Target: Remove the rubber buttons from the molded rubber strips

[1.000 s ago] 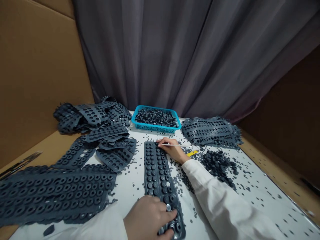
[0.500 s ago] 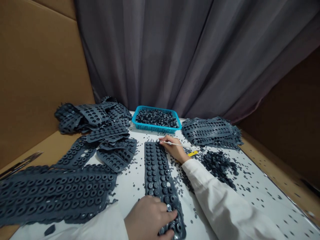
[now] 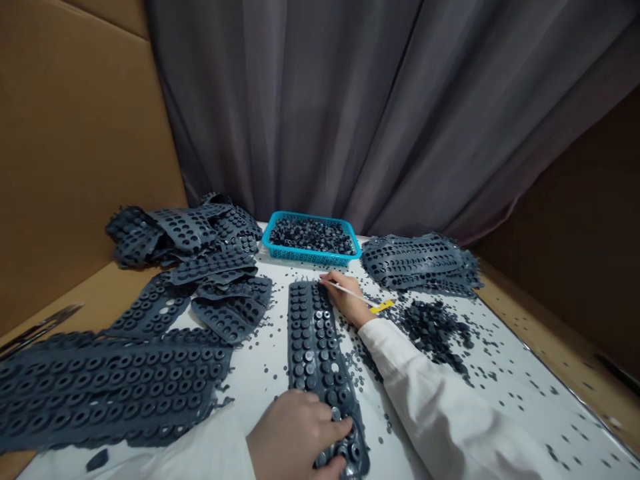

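While beneath splayed left hand, studded strip beside right hand, stick in grip

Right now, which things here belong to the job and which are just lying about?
Seemingly in the job:
studded dark strip, under the left hand
thin white stick, in the right hand
blue basket of small pieces

Probably just lying about:
yellow piece
slender dark tool
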Tool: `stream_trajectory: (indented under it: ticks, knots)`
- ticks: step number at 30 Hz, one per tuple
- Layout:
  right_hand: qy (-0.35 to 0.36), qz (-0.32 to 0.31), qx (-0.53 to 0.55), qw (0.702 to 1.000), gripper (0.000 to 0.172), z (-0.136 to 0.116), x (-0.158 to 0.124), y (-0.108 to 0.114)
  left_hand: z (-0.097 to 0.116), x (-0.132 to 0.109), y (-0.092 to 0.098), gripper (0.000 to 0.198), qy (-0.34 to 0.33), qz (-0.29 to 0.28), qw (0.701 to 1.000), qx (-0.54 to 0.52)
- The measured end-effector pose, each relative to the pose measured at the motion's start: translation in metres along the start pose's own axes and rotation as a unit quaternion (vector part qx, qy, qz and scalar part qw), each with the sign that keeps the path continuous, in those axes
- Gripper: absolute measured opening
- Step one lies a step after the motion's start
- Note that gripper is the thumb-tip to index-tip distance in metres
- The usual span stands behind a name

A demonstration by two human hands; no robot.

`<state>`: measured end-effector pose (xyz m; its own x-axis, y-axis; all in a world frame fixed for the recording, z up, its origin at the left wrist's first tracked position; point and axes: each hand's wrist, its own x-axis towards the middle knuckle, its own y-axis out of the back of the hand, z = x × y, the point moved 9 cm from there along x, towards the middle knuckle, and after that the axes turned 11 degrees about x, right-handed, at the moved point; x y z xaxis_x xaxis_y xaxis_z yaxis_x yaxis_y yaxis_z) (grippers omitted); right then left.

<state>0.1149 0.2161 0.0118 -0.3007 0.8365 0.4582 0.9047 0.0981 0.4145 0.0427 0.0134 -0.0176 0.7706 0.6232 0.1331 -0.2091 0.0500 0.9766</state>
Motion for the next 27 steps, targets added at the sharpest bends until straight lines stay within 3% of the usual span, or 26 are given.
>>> stream_trajectory:
  ticks: [3, 8, 10, 19, 24, 27]
  knots:
    - [-0.004, 0.016, 0.003, 1.000, 0.014, -0.002, -0.003, 0.006, 0.001, 0.000, 0.000, 0.043, -0.003, -0.007, 1.000, 0.001]
    - [0.000, -0.084, 0.091, 0.992, 0.014, -0.016, -0.022, -0.010, 0.000, 0.002, 0.002, 0.042, -0.002, -0.009, 1.000, -0.002]
    - [0.007, -0.094, 0.102, 0.990, 0.015, -0.020, -0.027, -0.012, -0.001, 0.002, 0.002, 0.042, 0.001, -0.007, 1.000, -0.004]
    - [0.027, -0.068, 0.023, 0.997, 0.013, -0.020, -0.021, -0.012, 0.000, 0.002, 0.001, 0.042, 0.001, -0.020, 1.000, -0.010]
    - [0.012, 0.007, -0.020, 1.000, 0.015, -0.012, -0.015, 0.005, 0.001, 0.000, 0.001, 0.043, 0.003, -0.024, 1.000, -0.010]
    - [0.016, -0.003, -0.003, 1.000, 0.013, -0.017, -0.018, 0.008, 0.001, -0.001, 0.000, 0.043, 0.004, -0.023, 1.000, -0.013]
